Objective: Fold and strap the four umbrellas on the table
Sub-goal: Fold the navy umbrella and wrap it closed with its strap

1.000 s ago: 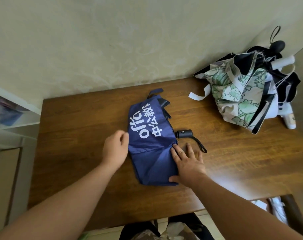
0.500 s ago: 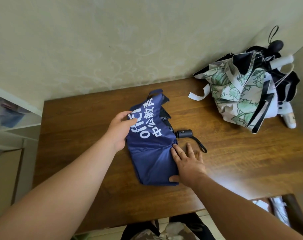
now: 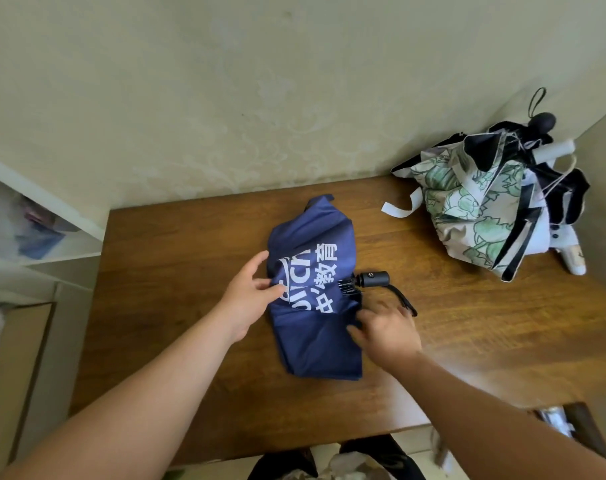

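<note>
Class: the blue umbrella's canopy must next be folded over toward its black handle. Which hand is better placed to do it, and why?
Probably the left hand: it already grips the blue umbrella canopy's left edge, opposite the black handle. The right hand looks blurred at the right edge.

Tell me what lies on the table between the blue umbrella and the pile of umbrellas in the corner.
Head view: bare wood of the table between the blue umbrella and the pile of umbrellas; only the pile's white strap trails into it.
</note>
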Available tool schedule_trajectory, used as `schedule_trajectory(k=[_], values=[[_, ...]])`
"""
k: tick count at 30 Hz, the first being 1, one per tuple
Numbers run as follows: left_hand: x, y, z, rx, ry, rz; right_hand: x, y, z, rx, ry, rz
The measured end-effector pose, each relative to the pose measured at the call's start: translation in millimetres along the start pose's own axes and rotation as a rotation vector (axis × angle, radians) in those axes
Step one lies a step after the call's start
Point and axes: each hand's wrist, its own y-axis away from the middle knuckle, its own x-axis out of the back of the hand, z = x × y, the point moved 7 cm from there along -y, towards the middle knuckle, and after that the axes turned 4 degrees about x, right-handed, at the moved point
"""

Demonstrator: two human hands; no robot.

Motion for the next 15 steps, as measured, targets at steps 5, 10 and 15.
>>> schedule_trajectory(k=[5, 10, 15], values=[[2, 8, 1, -0.043, 0.05, 0.054, 50, -13, 8, -0.226, -0.587, 0.232], [9, 12, 2, -0.045, 0.077, 0.112, 53, -38, -13, -0.337, -0.956, 0.045], [16, 10, -3, -0.02, 0.068, 0.137, 69, -44, -28, -0.261, -0.979, 0.104]])
